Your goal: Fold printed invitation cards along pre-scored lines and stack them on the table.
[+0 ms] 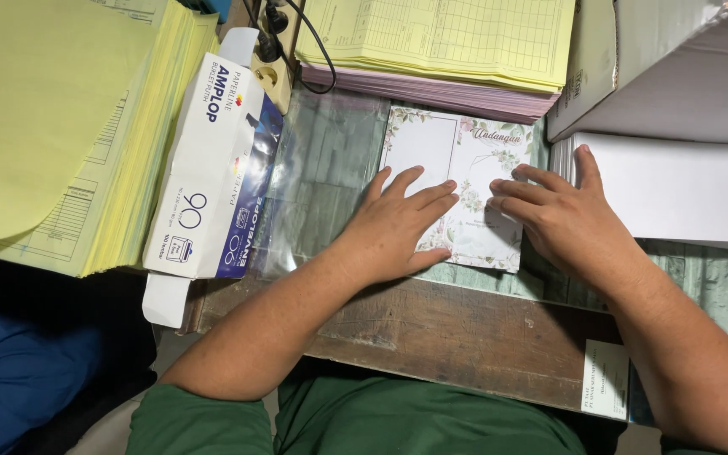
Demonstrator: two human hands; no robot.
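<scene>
A white card with a floral border [457, 156] lies flat on the table in front of me. My left hand [398, 227] rests palm down on its lower left part, fingers spread toward the right. My right hand [558, 215] presses on the card's right edge, fingers pointing left. The fingertips of both hands nearly meet over the middle of the card. A clear plastic sleeve [313, 168] lies just left of the card, beside my left hand.
A white and blue envelope box [212, 168] lies open at the left, next to tall stacks of yellow forms [69, 143]. More yellow and pink forms [448, 50] are stacked behind. White paper stack [684, 185] and a cardboard box [676, 59] stand right. Wooden table edge [465, 329] is near me.
</scene>
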